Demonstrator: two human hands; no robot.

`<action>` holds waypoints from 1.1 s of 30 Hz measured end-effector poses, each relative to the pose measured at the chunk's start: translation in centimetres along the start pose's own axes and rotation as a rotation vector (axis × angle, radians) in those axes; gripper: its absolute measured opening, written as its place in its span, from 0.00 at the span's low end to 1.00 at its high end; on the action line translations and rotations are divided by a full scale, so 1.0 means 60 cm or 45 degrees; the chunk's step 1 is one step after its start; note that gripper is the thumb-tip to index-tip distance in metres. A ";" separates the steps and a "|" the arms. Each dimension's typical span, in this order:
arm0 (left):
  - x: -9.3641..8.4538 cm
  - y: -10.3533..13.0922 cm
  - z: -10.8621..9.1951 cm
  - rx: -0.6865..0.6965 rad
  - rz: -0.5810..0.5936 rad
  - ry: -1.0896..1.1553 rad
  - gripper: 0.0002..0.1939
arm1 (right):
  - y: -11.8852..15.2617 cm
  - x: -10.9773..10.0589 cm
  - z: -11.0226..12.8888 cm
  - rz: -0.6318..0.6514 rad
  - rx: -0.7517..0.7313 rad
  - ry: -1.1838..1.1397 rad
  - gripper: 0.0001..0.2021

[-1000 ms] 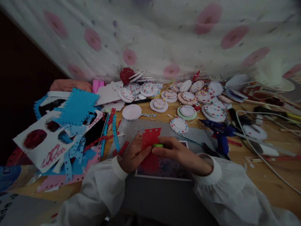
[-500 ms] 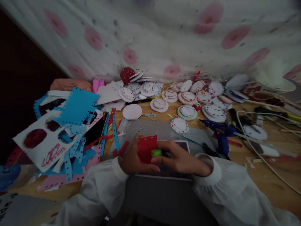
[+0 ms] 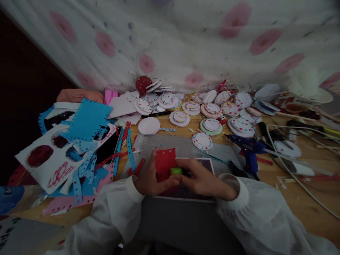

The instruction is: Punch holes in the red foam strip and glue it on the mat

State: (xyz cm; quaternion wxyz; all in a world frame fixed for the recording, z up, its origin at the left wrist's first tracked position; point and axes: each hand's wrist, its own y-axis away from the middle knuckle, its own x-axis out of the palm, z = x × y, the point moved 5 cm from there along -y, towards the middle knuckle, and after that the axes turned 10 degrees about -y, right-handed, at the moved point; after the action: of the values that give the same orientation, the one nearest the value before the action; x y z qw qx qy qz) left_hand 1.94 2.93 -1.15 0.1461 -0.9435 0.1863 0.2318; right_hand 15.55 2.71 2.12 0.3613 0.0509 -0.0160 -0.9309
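Note:
Near the front edge of the grey mat [image 3: 172, 141], my left hand [image 3: 151, 177] grips a red paper piece [image 3: 165, 161] that has small marks along its top edge. My right hand [image 3: 199, 177] is closed round a small bright green object [image 3: 176, 171] at the paper's right side. What the green object is cannot be made out, and its right part is hidden by my fingers. Both hands are over a dark sheet with a white border [image 3: 208, 164]. My left thumb reaches across the paper's lower part, close to my right fingertips.
Blue, white and red paper scraps [image 3: 87, 118] and a phone [image 3: 106, 148] lie at the left. Several decorated paper discs [image 3: 211, 125] spread along the back. A blue glue gun [image 3: 249, 152] with a lit red light and a white cable [image 3: 292, 184] are at the right.
The red paper has shifted slightly left and tilted in my left hand. My left thumb has risen towards the green object, and my right hand has moved only slightly.

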 end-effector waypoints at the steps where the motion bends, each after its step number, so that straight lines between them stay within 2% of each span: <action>1: 0.001 0.001 0.005 -0.027 -0.010 0.029 0.30 | 0.000 0.000 0.000 0.017 0.015 -0.049 0.09; 3: 0.002 0.003 0.013 -0.071 -0.026 0.104 0.34 | 0.001 0.001 -0.001 0.041 0.037 -0.131 0.11; 5: 0.000 0.004 0.014 -0.092 -0.025 0.145 0.33 | 0.001 -0.001 -0.002 0.018 0.063 -0.169 0.14; 10: -0.016 0.002 -0.002 -0.163 -0.124 0.076 0.15 | 0.003 -0.004 -0.005 -0.066 0.148 -0.236 0.20; 12: -0.014 0.001 -0.003 -0.200 -0.094 0.126 0.11 | 0.003 -0.010 0.000 -0.075 0.185 -0.209 0.21; 15: -0.007 0.003 0.009 -0.299 -0.040 0.217 0.13 | 0.007 -0.027 0.013 -0.079 0.253 -0.026 0.21; 18: -0.008 0.006 0.020 -0.335 -0.065 0.223 0.15 | 0.016 -0.048 0.022 -0.065 0.310 0.166 0.22; 22: -0.008 0.005 0.020 -0.319 -0.074 0.220 0.17 | 0.030 -0.056 0.018 0.083 0.308 0.325 0.20; 24: -0.009 0.004 0.016 -0.316 -0.082 0.214 0.17 | 0.035 -0.056 0.014 0.130 0.287 0.332 0.17; 29: -0.010 -0.001 0.006 -0.254 -0.115 0.187 0.17 | 0.035 -0.059 0.021 0.125 0.253 0.265 0.15; 33: -0.011 -0.005 -0.001 -0.227 -0.070 0.129 0.15 | 0.035 -0.061 0.032 0.128 0.293 0.162 0.12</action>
State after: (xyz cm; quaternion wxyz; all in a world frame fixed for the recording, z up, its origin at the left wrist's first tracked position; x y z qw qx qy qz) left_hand 1.57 3.33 -0.73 0.0581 -0.9681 0.1460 0.1953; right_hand 19.44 3.61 4.45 0.3995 0.1502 -0.1022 -0.8986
